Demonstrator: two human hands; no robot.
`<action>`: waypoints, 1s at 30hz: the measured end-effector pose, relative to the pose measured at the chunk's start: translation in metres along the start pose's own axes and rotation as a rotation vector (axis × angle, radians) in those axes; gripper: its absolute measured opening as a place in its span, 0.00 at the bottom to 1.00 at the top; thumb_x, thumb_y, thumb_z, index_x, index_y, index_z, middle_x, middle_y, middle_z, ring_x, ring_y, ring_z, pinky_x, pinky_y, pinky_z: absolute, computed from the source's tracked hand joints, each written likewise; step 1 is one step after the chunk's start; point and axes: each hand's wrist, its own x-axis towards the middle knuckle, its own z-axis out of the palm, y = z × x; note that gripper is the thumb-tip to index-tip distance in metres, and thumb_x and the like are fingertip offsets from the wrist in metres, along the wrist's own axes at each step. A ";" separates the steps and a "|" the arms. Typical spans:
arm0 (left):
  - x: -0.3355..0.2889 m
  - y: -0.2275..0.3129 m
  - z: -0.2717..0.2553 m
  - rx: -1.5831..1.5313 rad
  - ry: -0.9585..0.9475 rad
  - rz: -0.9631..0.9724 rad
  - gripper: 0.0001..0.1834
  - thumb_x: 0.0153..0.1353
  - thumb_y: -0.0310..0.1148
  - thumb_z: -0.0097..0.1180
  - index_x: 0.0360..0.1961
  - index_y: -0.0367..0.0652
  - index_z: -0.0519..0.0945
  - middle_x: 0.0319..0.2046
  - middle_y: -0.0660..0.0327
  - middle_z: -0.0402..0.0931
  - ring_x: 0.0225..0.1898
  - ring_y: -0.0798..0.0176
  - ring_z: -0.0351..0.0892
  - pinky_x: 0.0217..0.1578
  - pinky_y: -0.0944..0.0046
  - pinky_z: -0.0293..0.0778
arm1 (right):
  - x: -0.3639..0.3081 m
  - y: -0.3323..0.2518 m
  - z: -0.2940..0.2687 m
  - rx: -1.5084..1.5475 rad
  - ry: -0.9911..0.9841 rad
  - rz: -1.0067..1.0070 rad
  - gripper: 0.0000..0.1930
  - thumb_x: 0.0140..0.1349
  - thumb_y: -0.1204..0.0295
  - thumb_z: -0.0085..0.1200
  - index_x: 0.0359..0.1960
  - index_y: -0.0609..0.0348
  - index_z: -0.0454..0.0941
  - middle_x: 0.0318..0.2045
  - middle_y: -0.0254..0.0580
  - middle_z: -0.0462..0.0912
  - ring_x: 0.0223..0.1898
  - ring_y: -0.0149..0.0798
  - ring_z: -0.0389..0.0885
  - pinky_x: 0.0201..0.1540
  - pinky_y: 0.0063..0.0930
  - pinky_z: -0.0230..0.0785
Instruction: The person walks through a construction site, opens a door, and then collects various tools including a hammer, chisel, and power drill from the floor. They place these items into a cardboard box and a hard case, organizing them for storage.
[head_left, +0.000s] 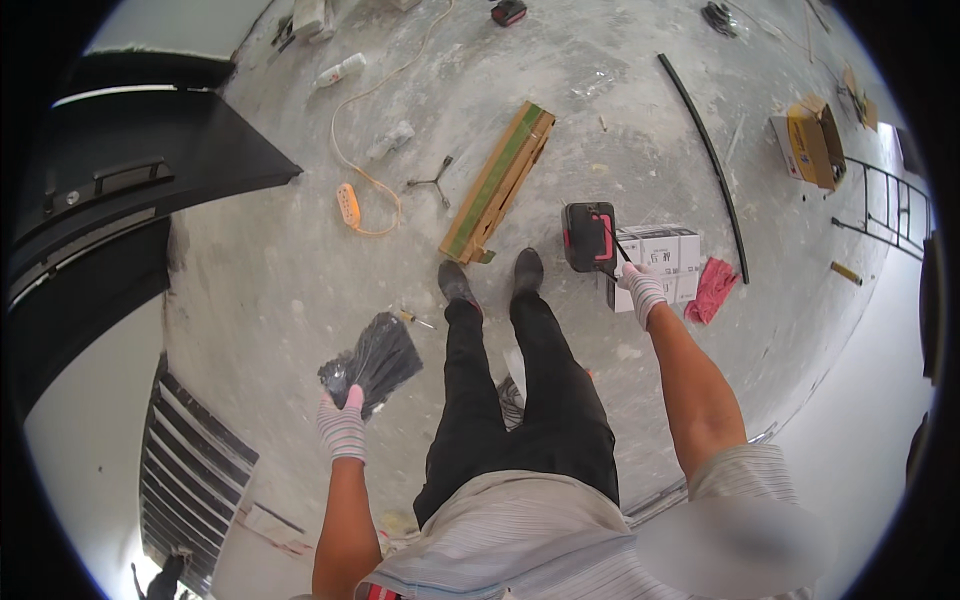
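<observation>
My left hand (343, 422), in a striped knit glove, grips a dark, pleated plastic bundle (375, 362) over the floor. Its fingers wrap the lower end, with the thumb on top. My right hand (641, 287), gloved the same way, is closed at the end of thin black bars. These look like the handle of a black-and-red box-shaped device (582, 238); the exact kind is unclear. Beneath this hand and partly hidden is a white carton (680, 247), with a red cloth (712, 290) to its right. A yellow-handled screwdriver (416, 319) lies right of the bundle.
A long green-and-brown cardboard box (497, 185) lies ahead of my feet. To its left, an orange power strip (348, 206) trails its cord. A black pipe (712, 150), an open yellow carton (815, 145) and a ladder (885, 210) are on the right; black door panels (120, 180) stand left.
</observation>
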 end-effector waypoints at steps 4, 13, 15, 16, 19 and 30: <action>-0.001 0.027 0.047 -0.070 -0.037 -0.055 0.24 0.62 0.33 0.68 0.56 0.32 0.78 0.48 0.55 0.83 0.46 0.63 0.82 0.52 0.63 0.75 | 0.027 -0.013 0.015 -0.079 -0.042 0.031 0.20 0.67 0.63 0.54 0.54 0.65 0.78 0.41 0.44 0.84 0.41 0.36 0.81 0.46 0.32 0.73; 0.025 0.005 0.110 -0.245 -0.071 -0.125 0.21 0.62 0.32 0.67 0.53 0.32 0.79 0.47 0.57 0.83 0.45 0.64 0.81 0.51 0.64 0.75 | 0.015 -0.063 0.054 -0.274 -0.057 -0.110 0.21 0.68 0.59 0.53 0.53 0.64 0.80 0.42 0.45 0.85 0.44 0.39 0.82 0.51 0.32 0.71; 0.032 0.015 0.130 -0.192 -0.080 -0.155 0.21 0.62 0.32 0.68 0.53 0.32 0.79 0.47 0.57 0.83 0.44 0.64 0.81 0.51 0.64 0.75 | 0.047 -0.030 0.035 -0.437 0.029 -0.131 0.21 0.68 0.59 0.53 0.52 0.64 0.80 0.41 0.46 0.85 0.44 0.40 0.81 0.52 0.33 0.71; 0.038 0.018 0.135 -0.161 -0.080 -0.170 0.21 0.62 0.31 0.68 0.53 0.32 0.79 0.47 0.57 0.83 0.44 0.64 0.81 0.51 0.64 0.76 | 0.062 -0.012 0.032 -0.517 0.075 -0.148 0.21 0.68 0.59 0.53 0.51 0.65 0.80 0.41 0.47 0.85 0.44 0.41 0.81 0.52 0.33 0.71; 0.057 -0.023 0.156 -0.305 -0.115 -0.200 0.20 0.61 0.31 0.68 0.52 0.33 0.80 0.46 0.58 0.84 0.44 0.64 0.81 0.50 0.63 0.76 | 0.053 -0.040 0.059 -0.651 0.323 -0.473 0.18 0.63 0.65 0.59 0.51 0.62 0.79 0.40 0.54 0.84 0.46 0.52 0.82 0.52 0.40 0.72; 0.124 -0.091 0.251 -0.439 -0.277 -0.279 0.21 0.61 0.31 0.67 0.53 0.32 0.79 0.47 0.57 0.84 0.45 0.65 0.81 0.53 0.65 0.74 | 0.135 -0.068 0.295 -0.762 0.039 -0.883 0.09 0.63 0.68 0.58 0.38 0.60 0.82 0.34 0.58 0.83 0.38 0.58 0.82 0.44 0.43 0.75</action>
